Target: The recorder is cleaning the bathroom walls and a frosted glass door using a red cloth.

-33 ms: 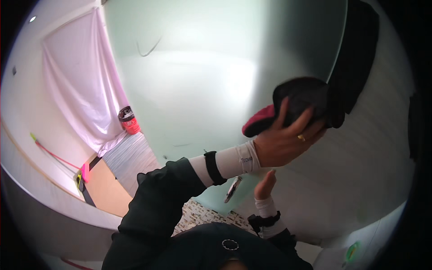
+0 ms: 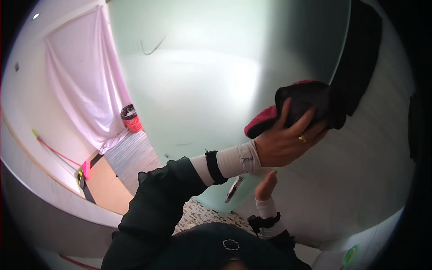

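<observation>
My left hand (image 2: 284,143), wearing a yellow ring, is spread over a soft black cloth item (image 2: 302,105) with dark red parts and holds it. The item is bunched, so its exact kind is unclear. It lies in front of the right edge of a tall frosted glass panel (image 2: 198,85). Below, near the panel's metal handle (image 2: 233,189), my right hand (image 2: 266,186) is raised with fingers stretched out and nothing visible in it. Both wrists carry black straps over pale cuffs.
A long black strip-like thing (image 2: 364,58) runs beside the glass panel. At left are a pink curtain (image 2: 78,76), a red bucket (image 2: 132,120) and a pink broom (image 2: 86,170). A pale wall (image 2: 351,189) stands at right, and small-patterned tiles (image 2: 202,215) show below.
The whole view has shifted slightly. More dark red shows along the cloth item's top edge. Both hands stay in nearly the same places.
</observation>
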Motion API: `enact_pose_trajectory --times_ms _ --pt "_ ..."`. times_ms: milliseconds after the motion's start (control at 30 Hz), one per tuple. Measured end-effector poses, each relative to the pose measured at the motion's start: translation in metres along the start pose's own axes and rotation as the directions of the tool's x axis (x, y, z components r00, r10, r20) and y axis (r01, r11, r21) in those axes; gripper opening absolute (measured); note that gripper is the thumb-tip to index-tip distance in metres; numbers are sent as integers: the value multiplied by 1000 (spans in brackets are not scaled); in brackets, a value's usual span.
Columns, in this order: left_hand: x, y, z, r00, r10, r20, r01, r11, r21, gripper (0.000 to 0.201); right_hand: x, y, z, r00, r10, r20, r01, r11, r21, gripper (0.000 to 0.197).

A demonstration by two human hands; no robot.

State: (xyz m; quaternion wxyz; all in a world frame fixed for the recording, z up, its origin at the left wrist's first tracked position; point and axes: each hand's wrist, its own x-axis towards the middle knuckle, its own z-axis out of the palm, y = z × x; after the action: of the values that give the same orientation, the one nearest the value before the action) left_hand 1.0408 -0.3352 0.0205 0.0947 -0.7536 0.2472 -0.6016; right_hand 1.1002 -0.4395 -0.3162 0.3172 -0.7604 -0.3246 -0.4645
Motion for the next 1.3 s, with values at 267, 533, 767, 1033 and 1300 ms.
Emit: enact_pose_trajectory --times_ms 267,533,767,1033,1300 --pt "-16 -31 -9 992 46 -118 -61 990 -127 43 -6 12 -8 940 290 180 -329 911 248 48" --pt "-83 -124 -43 989 -112 -100 118 991 63 46 55 -29 -35 845 484 228 -517 630 579 52" --pt "-164 -251 -83 939 -340 -55 343 907 245 53 71 -49 -35 832 547 98 -503 668 549 59" --pt "-218 -404 -119 727 -601 -332 671 725 155 55 68 -49 -26 734 677 52 -511 500 700 61" --pt "-192 -396 -109 533 -720 -445 803 596 -3 60 58 -43 -28 648 760 43 -565 443 696 58"
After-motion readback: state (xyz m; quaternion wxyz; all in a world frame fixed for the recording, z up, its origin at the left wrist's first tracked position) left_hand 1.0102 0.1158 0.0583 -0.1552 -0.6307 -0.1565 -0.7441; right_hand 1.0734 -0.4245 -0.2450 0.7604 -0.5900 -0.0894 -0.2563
